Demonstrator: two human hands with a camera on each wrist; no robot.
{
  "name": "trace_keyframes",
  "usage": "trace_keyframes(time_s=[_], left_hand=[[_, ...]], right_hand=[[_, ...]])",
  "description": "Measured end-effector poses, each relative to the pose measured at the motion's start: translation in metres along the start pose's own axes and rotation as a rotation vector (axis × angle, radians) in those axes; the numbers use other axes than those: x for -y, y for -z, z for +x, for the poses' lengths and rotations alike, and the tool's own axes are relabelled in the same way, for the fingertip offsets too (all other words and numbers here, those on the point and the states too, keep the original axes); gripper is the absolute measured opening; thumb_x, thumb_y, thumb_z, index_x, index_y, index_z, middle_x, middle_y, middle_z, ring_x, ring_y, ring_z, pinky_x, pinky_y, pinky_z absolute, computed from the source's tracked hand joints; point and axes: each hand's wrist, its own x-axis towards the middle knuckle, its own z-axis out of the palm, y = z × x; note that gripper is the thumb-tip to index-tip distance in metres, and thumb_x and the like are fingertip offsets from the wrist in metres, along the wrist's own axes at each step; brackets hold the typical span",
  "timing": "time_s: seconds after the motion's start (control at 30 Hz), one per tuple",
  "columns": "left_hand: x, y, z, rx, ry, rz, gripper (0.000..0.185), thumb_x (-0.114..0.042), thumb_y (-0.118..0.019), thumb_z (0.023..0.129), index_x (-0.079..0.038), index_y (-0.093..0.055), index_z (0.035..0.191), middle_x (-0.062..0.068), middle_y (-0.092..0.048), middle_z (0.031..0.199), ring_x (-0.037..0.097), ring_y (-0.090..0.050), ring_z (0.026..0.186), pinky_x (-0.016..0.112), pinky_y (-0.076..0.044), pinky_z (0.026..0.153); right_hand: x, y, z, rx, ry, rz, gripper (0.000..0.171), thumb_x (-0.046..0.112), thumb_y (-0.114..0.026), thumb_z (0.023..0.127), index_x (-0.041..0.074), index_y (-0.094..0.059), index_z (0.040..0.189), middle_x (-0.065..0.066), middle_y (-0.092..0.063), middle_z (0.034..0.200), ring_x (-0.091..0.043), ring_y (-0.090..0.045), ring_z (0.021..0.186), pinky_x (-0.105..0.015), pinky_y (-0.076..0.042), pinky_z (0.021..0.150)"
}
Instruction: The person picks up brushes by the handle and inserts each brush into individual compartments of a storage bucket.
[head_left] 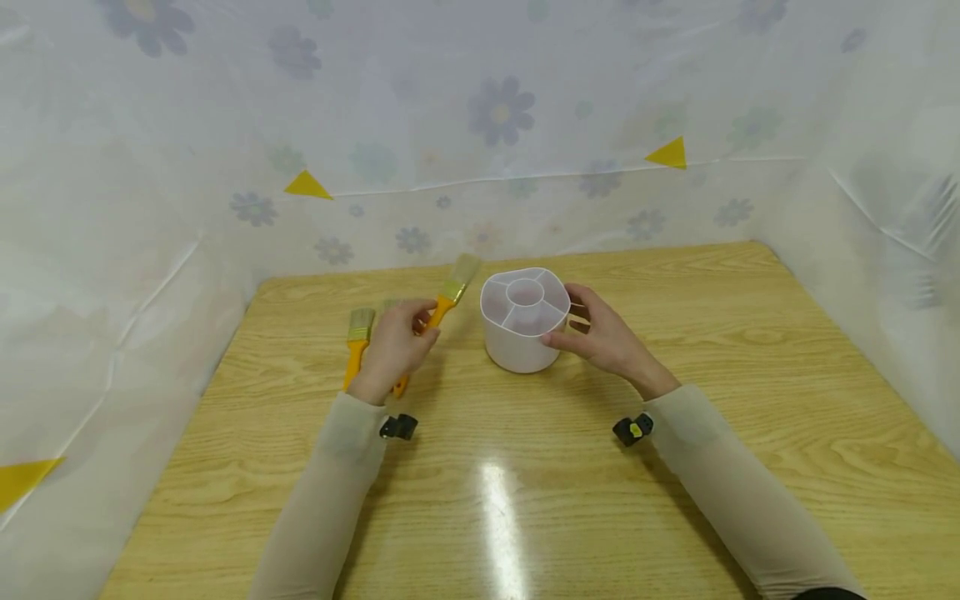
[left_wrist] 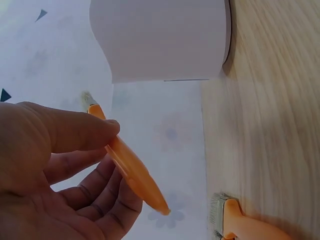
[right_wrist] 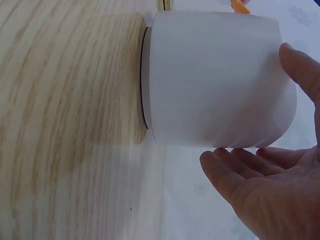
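My left hand (head_left: 396, 343) pinches a paintbrush (head_left: 454, 290) by its orange handle, thumb against fingers. The brush is raised above the table, with its pale bristles slanting up and away, left of the organizer. In the left wrist view the thumb lies over the handle (left_wrist: 132, 167). A white round organizer (head_left: 521, 348) with several compartments around a central ring stands upright on the table. My right hand (head_left: 609, 340) holds it from the right, thumb at the front near the rim and fingers around the far side. In the right wrist view, fingertips meet the organizer's wall (right_wrist: 215, 80).
Left of the organizer, another orange-handled paintbrush (head_left: 358, 333) lies on the wooden table (head_left: 585, 500). A further brush (head_left: 401, 386) is mostly hidden under my left hand. Flowered plastic sheeting (head_left: 420, 108) with yellow triangles hangs behind and beside the table.
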Motion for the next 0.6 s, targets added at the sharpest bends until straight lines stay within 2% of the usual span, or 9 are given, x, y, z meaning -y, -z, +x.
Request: trace_keyframes(time_s=[0.4,0.6], left_hand=[[-0.010,0.003,-0.002,-0.030,-0.054,-0.109,0.039,-0.009,-0.067,0.089,-0.002,-0.060,0.126,0.011,-0.061,0.099,0.022,-0.058,0.082,0.036,-0.051,0.074],[-0.015,0.004,-0.003,-0.059,-0.112,-0.193,0.039,-0.008,-0.068,0.088,0.000,-0.060,0.125,0.012,-0.062,0.099,0.021,-0.060,0.080,0.035,-0.053,0.075]], right_hand=[[0.003,0.000,-0.002,-0.003,-0.001,-0.004,0.078,0.013,-0.074,0.084,-0.001,-0.028,0.146,-0.020,-0.036,0.144,-0.039,-0.038,0.130,-0.056,-0.029,0.106],[0.003,0.000,-0.002,0.001,0.002,-0.003,0.078,0.013,-0.073,0.085,-0.001,-0.028,0.146,-0.021,-0.034,0.145,-0.041,-0.036,0.131,-0.056,-0.029,0.106]])
